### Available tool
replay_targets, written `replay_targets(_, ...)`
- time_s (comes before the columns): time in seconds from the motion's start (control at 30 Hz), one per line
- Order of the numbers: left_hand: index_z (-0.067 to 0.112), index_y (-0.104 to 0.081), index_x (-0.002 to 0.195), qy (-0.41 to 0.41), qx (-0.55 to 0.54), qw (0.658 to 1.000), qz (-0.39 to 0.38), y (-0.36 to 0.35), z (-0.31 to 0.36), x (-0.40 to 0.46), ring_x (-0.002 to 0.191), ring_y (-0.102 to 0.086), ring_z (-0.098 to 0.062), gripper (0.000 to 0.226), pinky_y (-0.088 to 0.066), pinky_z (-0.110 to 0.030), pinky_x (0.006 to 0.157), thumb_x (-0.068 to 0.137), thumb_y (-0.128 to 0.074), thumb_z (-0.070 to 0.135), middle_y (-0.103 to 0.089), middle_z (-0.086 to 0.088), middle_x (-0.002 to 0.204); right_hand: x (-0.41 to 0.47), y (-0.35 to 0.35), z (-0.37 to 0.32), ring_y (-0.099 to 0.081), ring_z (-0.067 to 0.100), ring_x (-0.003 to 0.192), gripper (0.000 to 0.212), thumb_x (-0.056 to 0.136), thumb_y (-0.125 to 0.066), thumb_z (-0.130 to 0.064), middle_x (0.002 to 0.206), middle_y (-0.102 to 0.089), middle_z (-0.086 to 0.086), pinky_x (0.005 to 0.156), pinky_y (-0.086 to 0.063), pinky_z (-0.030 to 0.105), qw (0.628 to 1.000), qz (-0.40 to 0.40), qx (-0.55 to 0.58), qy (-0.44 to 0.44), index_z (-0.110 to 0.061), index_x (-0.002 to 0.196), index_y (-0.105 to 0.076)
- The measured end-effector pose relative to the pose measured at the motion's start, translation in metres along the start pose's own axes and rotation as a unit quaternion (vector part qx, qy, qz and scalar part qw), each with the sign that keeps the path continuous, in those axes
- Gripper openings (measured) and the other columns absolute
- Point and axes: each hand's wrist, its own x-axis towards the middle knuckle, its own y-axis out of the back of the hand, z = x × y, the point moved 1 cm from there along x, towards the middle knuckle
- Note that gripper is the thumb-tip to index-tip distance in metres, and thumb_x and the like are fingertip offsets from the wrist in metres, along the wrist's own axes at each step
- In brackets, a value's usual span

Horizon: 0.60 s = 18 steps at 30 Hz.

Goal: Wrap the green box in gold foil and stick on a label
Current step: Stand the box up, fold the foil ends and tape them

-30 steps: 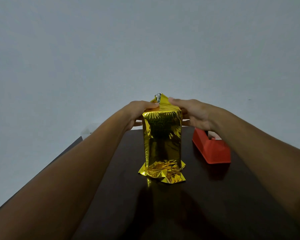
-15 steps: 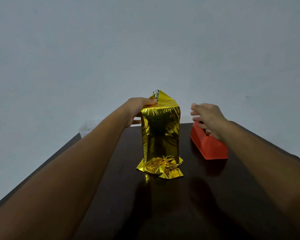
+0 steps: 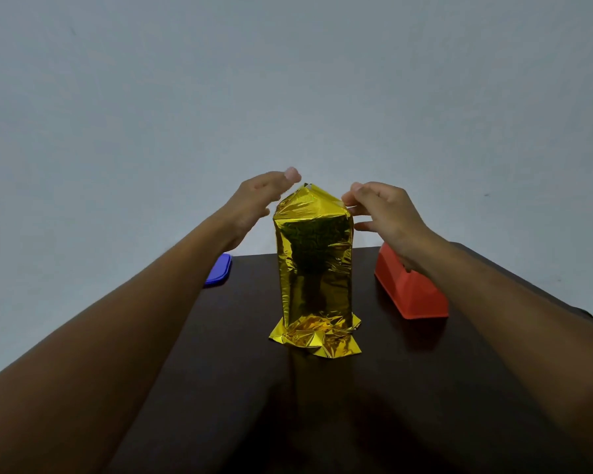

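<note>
Gold foil box (image 3: 314,268) stands mid-frame; my left hand (image 3: 254,206) hovers open, my right hand (image 3: 382,213) pinches something pale, tape I'd guess, to press flat across the peak

Supporting surface: a dark brown table (image 3: 408,398) with a glossy top; its far edge meets a pale wall. Standing upright on it near the centre is a tall box wrapped in gold foil (image 3: 314,268), with crumpled surplus foil splayed flat on the tabletop round its base. At 2 o'clock from the box, apart from it, sits a red tape dispenser (image 3: 415,292). At 10 o'clock, at the far left edge, lies a flat blue object (image 3: 220,273), partly hidden.
</note>
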Motion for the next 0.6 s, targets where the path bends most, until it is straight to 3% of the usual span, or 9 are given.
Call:
replay_targets(0.1, 0.027, -0.072, 0.120, -0.007, 0.026, 0.999, -0.036, 0.001, 0.004, -0.004, 0.111, -0.059, 0.007, 0.056, -0.040, -0.026, 0.095, 0.079, -0.064, 0.064, -0.069, 0.017, 0.121, -0.003, 0.000, 0.000, -0.068, 0.019, 0.102, 0.029, 0.100, -0.060, -0.040, 0.102, -0.073, 0.004, 0.088, -0.056, 0.038, 1.000, 0.005, 0.002, 0.013, -0.015, 0.094, -0.073)
replay_targets(0.23, 0.020, -0.068, 0.128, 0.026, 0.069, 0.997, -0.035, -0.008, 0.003, 0.000, 0.127, -0.053, -0.017, 0.072, -0.038, -0.041, 0.109, 0.082, -0.053, 0.073, -0.062, 0.000, 0.138, -0.001, -0.004, 0.001, -0.068, 0.012, 0.095, 0.021, 0.094, -0.068, -0.038, 0.095, -0.075, -0.002, 0.091, -0.056, 0.040, 0.999, 0.001, -0.038, 0.030, -0.020, 0.088, -0.075)
replay_targets(0.37, 0.013, -0.068, 0.125, 0.046, 0.081, 0.996, -0.020, -0.014, 0.002, 0.006, 0.123, -0.055, -0.022, 0.062, -0.039, -0.037, 0.099, 0.092, -0.055, 0.065, -0.062, -0.003, 0.133, 0.003, -0.004, 0.001, -0.068, 0.033, 0.099, 0.032, 0.099, -0.059, -0.042, 0.103, -0.072, 0.016, 0.091, -0.056, 0.053, 0.998, 0.007, -0.059, 0.013, -0.013, 0.093, -0.074)
replay_targets(0.43, 0.015, -0.072, 0.116, 0.048, 0.074, 0.996, -0.022, -0.014, 0.001, 0.006, 0.119, -0.057, -0.019, 0.056, -0.039, -0.035, 0.097, 0.089, -0.060, 0.063, -0.065, 0.000, 0.127, 0.003, -0.002, 0.001, -0.066, 0.037, 0.103, 0.038, 0.099, -0.058, -0.042, 0.107, -0.071, 0.019, 0.089, -0.057, 0.053, 0.998, 0.005, -0.058, 0.010, -0.007, 0.096, -0.073)
replay_targets(0.53, 0.012, -0.074, 0.087, 0.018, 0.033, 0.999, -0.015, -0.011, 0.002, 0.007, 0.100, -0.064, -0.010, 0.037, -0.043, -0.030, 0.092, 0.089, -0.071, 0.049, -0.072, 0.005, 0.099, 0.001, 0.001, 0.000, -0.067, 0.028, 0.106, 0.036, 0.098, -0.063, -0.040, 0.105, -0.073, 0.010, 0.088, -0.058, 0.044, 0.999, -0.009, -0.038, 0.005, -0.005, 0.096, -0.073)
replay_targets(0.6, 0.004, -0.071, 0.084, -0.005, 0.004, 1.000, 0.008, -0.008, 0.003, 0.008, 0.101, -0.063, -0.008, 0.037, -0.043, -0.030, 0.095, 0.089, -0.074, 0.040, -0.071, 0.006, 0.099, -0.002, 0.003, -0.003, -0.068, 0.019, 0.103, 0.029, 0.094, -0.069, -0.039, 0.103, -0.074, 0.004, 0.086, -0.057, 0.040, 1.000, -0.018, -0.022, 0.013, -0.010, 0.093, -0.074)
